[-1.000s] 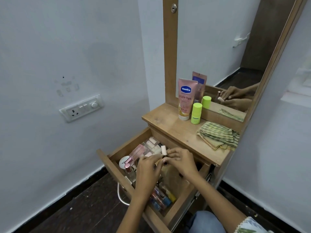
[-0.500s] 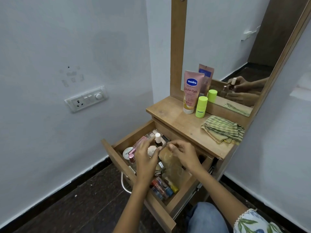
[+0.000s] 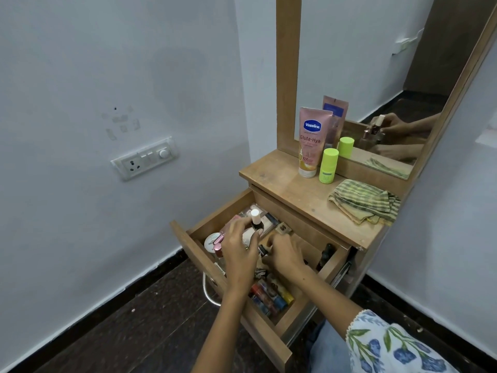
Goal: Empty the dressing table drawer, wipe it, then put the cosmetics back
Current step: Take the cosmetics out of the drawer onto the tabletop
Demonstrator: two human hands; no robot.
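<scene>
Wooden and pulled wide open, the drawer (image 3: 271,343) is full of little cosmetics. At its near end lie small tubes (image 3: 271,294) in red, blue and yellow, side by side. At the far end sit a clear flat case (image 3: 265,220), a pink tube (image 3: 228,224) and a round white jar (image 3: 211,242). A dark bottle (image 3: 325,255) stands by the right wall.

The left hand (image 3: 240,249) is over the middle of the drawer. Its fingers pinch a small dark bottle with a white cap (image 3: 255,219), and the cap pokes up above the fingers. The right hand (image 3: 286,254) is down in the drawer just beside it, curled over something small and dark. I cannot tell if it is holding that thing.

On the table top (image 3: 295,195) stand a pink tube of cream (image 3: 310,142) and a green bottle (image 3: 328,165), close together. A striped green cloth (image 3: 363,201) lies folded near them. The mirror (image 3: 376,76) shows the hands again, but blurry. Both hands hide the middle of the drawer.
</scene>
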